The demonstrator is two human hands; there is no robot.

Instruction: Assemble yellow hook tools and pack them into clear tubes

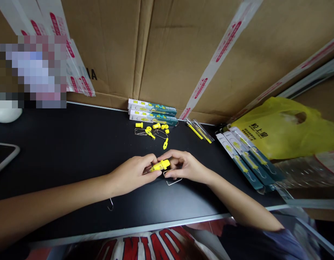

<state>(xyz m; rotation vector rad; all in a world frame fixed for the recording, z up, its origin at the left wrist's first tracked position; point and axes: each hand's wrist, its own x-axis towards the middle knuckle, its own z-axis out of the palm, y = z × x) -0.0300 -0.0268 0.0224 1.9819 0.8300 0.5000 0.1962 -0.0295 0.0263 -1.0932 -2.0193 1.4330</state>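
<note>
I have both hands meeting over the table (pixel 75 144): the left hand (pixel 131 173) is pinched on a yellow piece (pixel 163 165), and the right hand (pixel 190 168) looks closed on a bent wire (pixel 174 183), its index fingertip up against that piece. So the yellow piece sits between the hands. I read the step as close handling of piece and wire together; the next move, I'd judge, calls for a steady left pinch and small turns of the right fingers. A hook (pixel 112 205) shows just under the left wrist; I can't tell whether it joins the held piece.

For room, I have the widest stretch of table beyond the left forearm, and a strip between the hands and the near edge (pixel 123 231). Ahead of the hands lie loose yellow parts (pixel 165 144), then two boxes (pixel 153 118) against the cardboard (pixel 107 43). Right of the right hand, three boxes (pixel 243 159) and a yellow bag (pixel 291 133) limit any sideways sweep
</note>
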